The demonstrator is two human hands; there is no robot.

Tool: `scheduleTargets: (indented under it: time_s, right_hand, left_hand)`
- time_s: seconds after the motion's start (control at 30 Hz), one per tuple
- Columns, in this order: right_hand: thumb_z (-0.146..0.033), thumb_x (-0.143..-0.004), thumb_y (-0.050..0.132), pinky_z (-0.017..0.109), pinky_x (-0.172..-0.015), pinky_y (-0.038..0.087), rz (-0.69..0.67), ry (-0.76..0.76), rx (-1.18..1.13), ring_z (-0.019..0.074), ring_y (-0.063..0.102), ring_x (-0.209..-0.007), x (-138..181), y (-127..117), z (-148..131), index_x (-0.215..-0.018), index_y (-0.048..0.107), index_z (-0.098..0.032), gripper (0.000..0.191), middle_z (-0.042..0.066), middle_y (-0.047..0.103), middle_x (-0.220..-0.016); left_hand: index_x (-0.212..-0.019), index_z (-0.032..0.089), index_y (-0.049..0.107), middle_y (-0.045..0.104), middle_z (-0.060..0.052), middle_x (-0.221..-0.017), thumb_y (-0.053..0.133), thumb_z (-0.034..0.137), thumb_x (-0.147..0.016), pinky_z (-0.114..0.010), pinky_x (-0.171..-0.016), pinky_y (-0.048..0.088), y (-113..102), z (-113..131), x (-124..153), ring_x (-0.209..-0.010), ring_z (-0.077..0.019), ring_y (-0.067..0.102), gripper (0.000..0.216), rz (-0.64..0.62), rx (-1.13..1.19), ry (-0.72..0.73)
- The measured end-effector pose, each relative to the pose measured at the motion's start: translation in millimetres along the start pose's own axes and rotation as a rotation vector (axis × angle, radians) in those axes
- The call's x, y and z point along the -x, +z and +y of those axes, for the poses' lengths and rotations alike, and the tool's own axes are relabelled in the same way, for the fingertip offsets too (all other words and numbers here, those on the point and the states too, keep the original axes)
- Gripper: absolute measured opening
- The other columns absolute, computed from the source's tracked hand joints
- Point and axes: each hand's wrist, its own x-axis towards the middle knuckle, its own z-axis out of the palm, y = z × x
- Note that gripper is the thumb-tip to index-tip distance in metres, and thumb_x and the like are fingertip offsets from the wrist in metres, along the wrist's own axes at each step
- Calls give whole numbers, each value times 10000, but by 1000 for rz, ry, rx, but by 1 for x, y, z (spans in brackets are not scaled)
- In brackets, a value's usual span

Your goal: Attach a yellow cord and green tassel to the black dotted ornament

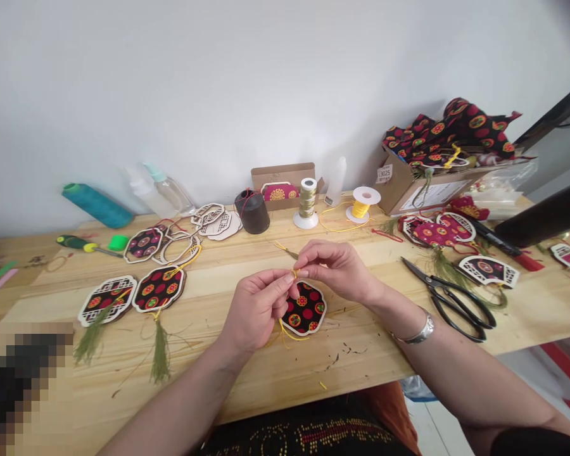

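Observation:
My left hand (259,307) and my right hand (330,269) meet fingertip to fingertip over the table. Between them they pinch a thin yellow cord (294,273). Just beneath my fingers lies a scalloped ornament (308,309), black fabric with red and orange round flowers and a pale wooden edge. Loose yellow cord ends (291,335) trail out below my left hand. A short olive tassel with a yellow tip (285,248) pokes out behind my right fingers; its lower part is hidden.
Black scissors (449,297) lie to the right. Tasselled ornaments (159,289) are at left. Along the wall stand a yellow cord spool (361,206), a gold thread spool (308,206), a black thread cone (253,212), a teal cone (97,206) and a cardboard box (403,190) holding fabric.

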Motion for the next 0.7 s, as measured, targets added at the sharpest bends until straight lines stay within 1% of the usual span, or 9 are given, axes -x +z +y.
scheduleTargets:
  time_s: [0.13, 0.23, 0.3, 0.37, 0.5, 0.6, 0.7]
  right_hand:
    - [-201, -759, 694, 235, -647, 479, -123, 52, -133, 82, 568, -680, -1, -5, 3, -824, 710, -182, 69, -4, 601, -763]
    - [-205, -754, 703, 234, -658, 495, -166, 66, -186, 81, 586, -682, -2, -8, 4, -838, 721, -190, 87, -3, 612, -771]
    - [-214, -730, 726, 224, -652, 504, -160, 104, -227, 80, 596, -679, -2, -9, 3, -840, 725, -192, 113, -5, 624, -773]
    - [-222, -691, 756, 215, -647, 514, -141, 177, -297, 78, 607, -675, -2, -8, 2, -846, 725, -195, 160, -10, 645, -768]
    - [-225, -635, 792, 225, -686, 527, -99, 342, -442, 84, 628, -686, -1, -2, 2, -814, 732, -200, 190, -10, 694, -758]
    - [-239, -620, 801, 232, -675, 524, -52, 373, -497, 90, 625, -670, 1, 3, 5, -763, 739, -194, 162, -1, 704, -748]
    - [-247, -616, 804, 229, -637, 511, -39, 378, -531, 87, 611, -632, 2, 6, 7, -751, 742, -189, 159, -1, 696, -725]
  left_hand:
    - [-736, 115, 711, 572, -5, -539, 690, 218, -711, -157, -372, 158, -1, 1, -1, -376, 7, 308, 108, -80, 10, -82]
    - [-705, 113, 700, 552, 3, -530, 700, 218, -701, -151, -374, 133, -2, 1, 0, -379, 13, 282, 105, -131, 54, -164]
    - [-703, 109, 695, 536, 10, -522, 710, 223, -690, -146, -372, 123, -2, 2, 0, -381, 16, 260, 116, -148, 91, -201]
    - [-713, 104, 692, 517, 18, -513, 719, 232, -679, -143, -371, 116, -2, 4, 0, -380, 18, 236, 136, -154, 125, -215]
    - [-719, 100, 679, 497, 27, -514, 721, 245, -679, -137, -372, 126, -2, 6, 0, -387, 19, 213, 156, -151, 171, -185]
    - [-701, 98, 665, 503, 22, -523, 714, 242, -688, -139, -369, 126, -2, 4, 0, -388, 17, 209, 153, -160, 161, -189]
    - [-689, 96, 660, 511, 19, -522, 712, 234, -692, -141, -368, 119, -2, 3, 0, -385, 17, 203, 147, -170, 169, -204]
